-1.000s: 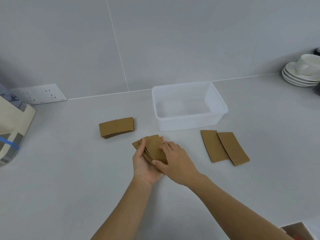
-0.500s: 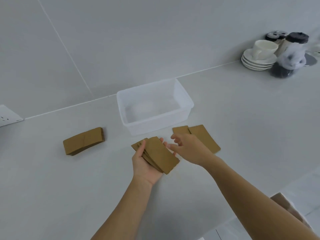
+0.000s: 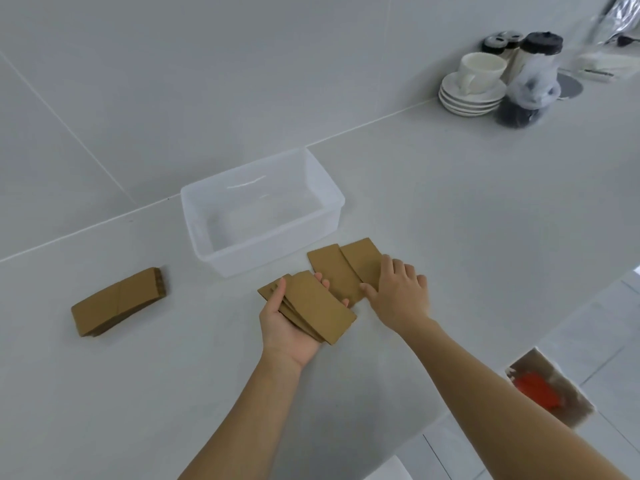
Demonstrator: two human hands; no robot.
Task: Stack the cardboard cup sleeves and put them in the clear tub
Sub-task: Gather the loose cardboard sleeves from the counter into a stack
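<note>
My left hand (image 3: 287, 327) holds a small fanned pile of flat brown cup sleeves (image 3: 318, 310) just in front of the clear tub (image 3: 332, 199), which stands open with nothing in it. Two more flat sleeves (image 3: 341, 271) lie side by side on the counter to the right of the pile. My right hand (image 3: 401, 296) rests palm down on the right one, fingers spread, with the thumb at the edge of the left one. A neat stack of sleeves (image 3: 117, 306) lies apart at the far left.
A white cup on stacked saucers (image 3: 472, 84) and dark-lidded jars (image 3: 533, 81) stand at the back right by the wall. The counter's edge runs diagonally at the right, with floor tiles and a cardboard box holding something red (image 3: 550, 389) below.
My right hand left the held pile and moved right onto the two loose sleeves. The view swung right, so the tub and left stack shifted left. My left hand kept its pile.
</note>
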